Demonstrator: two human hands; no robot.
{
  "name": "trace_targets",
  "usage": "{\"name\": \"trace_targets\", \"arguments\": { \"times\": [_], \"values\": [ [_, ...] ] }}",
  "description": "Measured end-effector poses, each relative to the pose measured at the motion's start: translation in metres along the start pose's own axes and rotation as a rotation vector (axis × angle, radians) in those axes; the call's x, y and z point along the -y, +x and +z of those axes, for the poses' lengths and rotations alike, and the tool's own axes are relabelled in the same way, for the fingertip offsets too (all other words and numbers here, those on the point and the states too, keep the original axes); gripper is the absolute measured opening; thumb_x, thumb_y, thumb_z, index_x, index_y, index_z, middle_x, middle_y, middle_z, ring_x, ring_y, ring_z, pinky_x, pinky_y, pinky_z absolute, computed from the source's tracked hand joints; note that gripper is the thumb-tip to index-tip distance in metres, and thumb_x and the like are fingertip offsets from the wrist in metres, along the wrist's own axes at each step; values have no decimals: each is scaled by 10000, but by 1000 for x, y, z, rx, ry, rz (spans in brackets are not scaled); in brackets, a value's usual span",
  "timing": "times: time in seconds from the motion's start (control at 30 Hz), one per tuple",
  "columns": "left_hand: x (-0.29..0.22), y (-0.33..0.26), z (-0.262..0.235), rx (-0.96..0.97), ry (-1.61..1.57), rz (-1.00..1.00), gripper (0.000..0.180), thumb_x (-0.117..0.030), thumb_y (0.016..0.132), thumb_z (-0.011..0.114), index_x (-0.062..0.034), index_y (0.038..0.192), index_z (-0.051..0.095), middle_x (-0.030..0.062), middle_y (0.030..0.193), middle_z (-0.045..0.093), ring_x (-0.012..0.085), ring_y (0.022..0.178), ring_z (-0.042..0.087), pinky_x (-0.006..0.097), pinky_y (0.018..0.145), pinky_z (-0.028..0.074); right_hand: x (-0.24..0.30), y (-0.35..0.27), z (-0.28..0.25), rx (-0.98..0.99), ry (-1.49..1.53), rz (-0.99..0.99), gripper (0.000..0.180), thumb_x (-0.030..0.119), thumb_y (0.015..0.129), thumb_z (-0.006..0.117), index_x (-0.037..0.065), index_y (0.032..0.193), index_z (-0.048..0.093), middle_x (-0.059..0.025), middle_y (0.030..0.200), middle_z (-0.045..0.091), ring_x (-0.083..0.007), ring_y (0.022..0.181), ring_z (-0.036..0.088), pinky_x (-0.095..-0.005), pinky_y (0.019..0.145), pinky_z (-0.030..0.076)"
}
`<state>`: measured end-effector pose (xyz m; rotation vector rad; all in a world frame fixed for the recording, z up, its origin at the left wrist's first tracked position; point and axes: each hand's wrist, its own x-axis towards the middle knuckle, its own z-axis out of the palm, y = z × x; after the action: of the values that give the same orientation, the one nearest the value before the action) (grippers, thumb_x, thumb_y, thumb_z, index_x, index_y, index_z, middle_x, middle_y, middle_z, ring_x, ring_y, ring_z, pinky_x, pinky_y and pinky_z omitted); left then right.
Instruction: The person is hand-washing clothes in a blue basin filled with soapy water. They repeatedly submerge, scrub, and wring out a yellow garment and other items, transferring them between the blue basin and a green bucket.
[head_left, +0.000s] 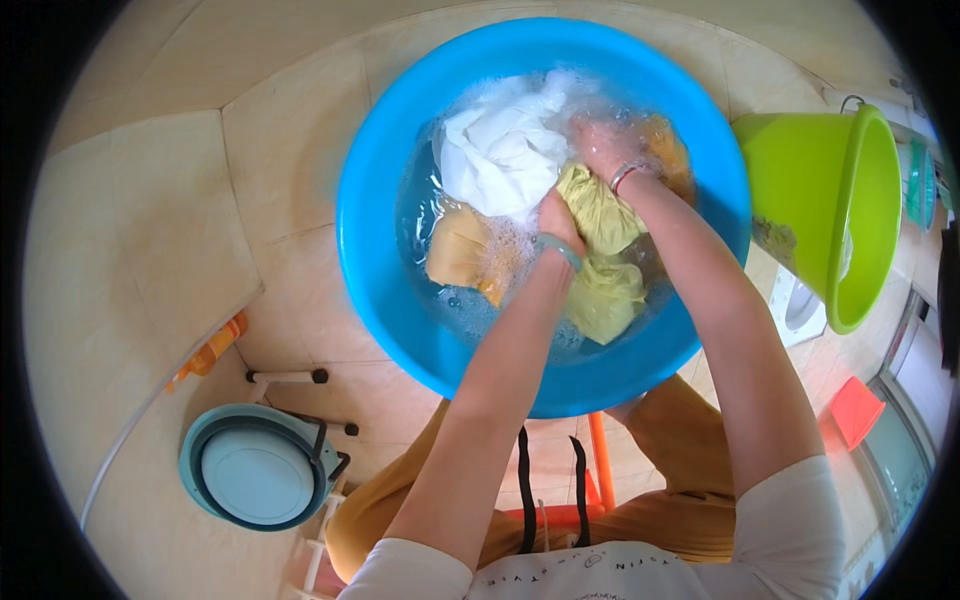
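A big blue basin (372,200) holds soapy water and wet cloths. My left hand (560,218), below a pale green bangle, is closed on the edge of a pale yellow garment (603,215), its fingertips hidden. This garment is bunched up between my wrists, and its lower part trails in the water. Beyond it my right hand (603,143), with a bracelet on the wrist, reaches into the suds; its fingers are blurred and half hidden. A white cloth (500,150) lies crumpled left of both hands. One tan cloth (458,246) floats at the left, with more orange-tan cloth (668,150) beside my right hand.
A lime-green bucket (865,220) lies tipped on its side against the basin's right. At lower left are a grey-blue folding basin (258,468) and an orange bottle (208,350) by the wall. A red-orange object (853,412) is at right. My knees flank the basin's near side.
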<state>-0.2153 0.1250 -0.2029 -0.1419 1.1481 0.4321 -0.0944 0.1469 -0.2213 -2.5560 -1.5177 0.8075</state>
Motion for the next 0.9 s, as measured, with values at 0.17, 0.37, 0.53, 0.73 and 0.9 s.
{"name": "trace_targets", "arguments": {
  "times": [0.17,0.37,0.53,0.73,0.9],
  "values": [
    [1,19,-16,122,-77,111,418,-352,990,384,-53,1218,566,106,1164,615,248,1063,595,377,922,497,18,-21,-6,-5,-167,-76,221,277,928,504,109,960,644,-171,941,663,-320,736,661,-414,609,529],
    [12,22,-37,625,-229,-50,373,-344,994,404,-50,1156,568,110,1084,629,268,994,604,401,884,501,66,-160,-24,-304,231,-416,165,231,869,625,86,794,606,-67,764,556,-248,601,601,-369,524,481],
    [13,36,-44,620,-277,-217,375,-329,993,406,-50,1199,548,105,1089,629,249,970,615,399,853,516,60,-149,-9,-341,157,-487,173,233,858,637,79,785,605,-49,763,564,-226,556,591,-363,482,475],
    [15,35,-39,164,-13,119,365,-377,981,389,-96,1108,585,53,1071,624,237,965,605,392,862,517,43,-52,5,-266,105,-246,223,219,905,546,51,760,573,-165,795,633,-328,658,625,-431,559,495],
    [7,16,-27,50,-105,-32,378,-319,987,413,-50,1195,577,82,1176,633,233,1033,628,387,915,514,32,14,2,-53,65,-201,261,268,920,505,56,893,655,-199,886,654,-356,785,649,-468,708,507]
  ]
}}
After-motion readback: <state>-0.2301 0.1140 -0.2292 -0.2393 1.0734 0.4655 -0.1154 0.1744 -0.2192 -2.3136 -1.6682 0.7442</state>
